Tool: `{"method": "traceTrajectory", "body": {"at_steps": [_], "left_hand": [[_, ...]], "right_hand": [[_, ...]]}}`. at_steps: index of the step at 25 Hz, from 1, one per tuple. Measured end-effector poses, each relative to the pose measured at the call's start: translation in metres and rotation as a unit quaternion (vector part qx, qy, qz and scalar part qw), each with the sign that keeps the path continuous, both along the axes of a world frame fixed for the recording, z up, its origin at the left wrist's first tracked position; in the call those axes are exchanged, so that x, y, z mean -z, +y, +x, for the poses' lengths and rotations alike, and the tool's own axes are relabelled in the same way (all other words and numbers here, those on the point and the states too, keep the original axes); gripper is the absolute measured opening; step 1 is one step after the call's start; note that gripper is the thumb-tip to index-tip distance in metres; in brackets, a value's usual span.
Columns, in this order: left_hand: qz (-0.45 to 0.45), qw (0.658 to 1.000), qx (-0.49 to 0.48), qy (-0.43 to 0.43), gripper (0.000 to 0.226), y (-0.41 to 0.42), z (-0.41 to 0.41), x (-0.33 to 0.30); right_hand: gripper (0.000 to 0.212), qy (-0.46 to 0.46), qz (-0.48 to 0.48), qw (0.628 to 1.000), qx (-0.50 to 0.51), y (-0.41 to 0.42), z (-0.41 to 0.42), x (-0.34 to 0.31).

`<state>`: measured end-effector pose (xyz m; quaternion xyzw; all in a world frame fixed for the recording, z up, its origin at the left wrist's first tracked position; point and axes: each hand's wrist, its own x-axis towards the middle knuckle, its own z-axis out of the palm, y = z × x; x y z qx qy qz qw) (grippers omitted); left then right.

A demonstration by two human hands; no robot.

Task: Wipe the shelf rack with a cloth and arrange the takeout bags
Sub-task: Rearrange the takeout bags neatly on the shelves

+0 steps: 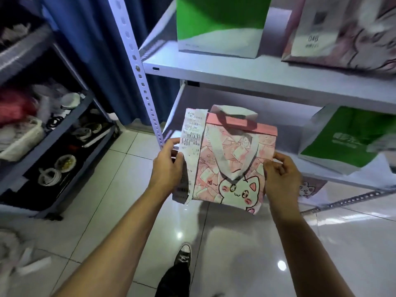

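L hand & R hand fingers curled, gripping sides of pink cat-print takeout bag w/ long receipt, held upright in front of white shelf rack's lower tier.

The print on the long white paper receipt is too small to read, and its lower part sits behind the left hand. The pink patterned paper bag on the upper shelf is blurred and cut off at the right edge. The green and white paper bag below smears too.
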<state>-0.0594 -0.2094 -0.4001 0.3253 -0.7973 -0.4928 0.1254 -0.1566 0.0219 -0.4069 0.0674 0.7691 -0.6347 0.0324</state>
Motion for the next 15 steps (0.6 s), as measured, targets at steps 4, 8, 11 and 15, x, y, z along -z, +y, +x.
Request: {"method": "traceTrajectory", "body": {"at_steps": [4, 8, 11, 15], "left_hand": [[0.002, 0.998, -0.011, 0.055, 0.02, 0.037, 0.028, -0.072], [0.049, 0.986, -0.024, 0.16, 0.016, 0.059, 0.036, -0.153], [0.04, 0.979, -0.014, 0.2, 0.021, 0.062, 0.031, -0.212], [0.026, 0.966, -0.001, 0.255, 0.019, 0.063, 0.023, -0.283]], "right_hand": [[0.013, 0.016, -0.007, 1.0, 0.02, 0.038, 0.026, -0.067], [0.008, 0.07, -0.071, 0.995, 0.013, 0.061, 0.04, -0.143], [0.011, 0.106, -0.09, 0.99, -0.012, 0.069, 0.042, -0.192], [0.012, 0.143, -0.119, 0.982, -0.012, 0.071, 0.035, -0.254]]}}
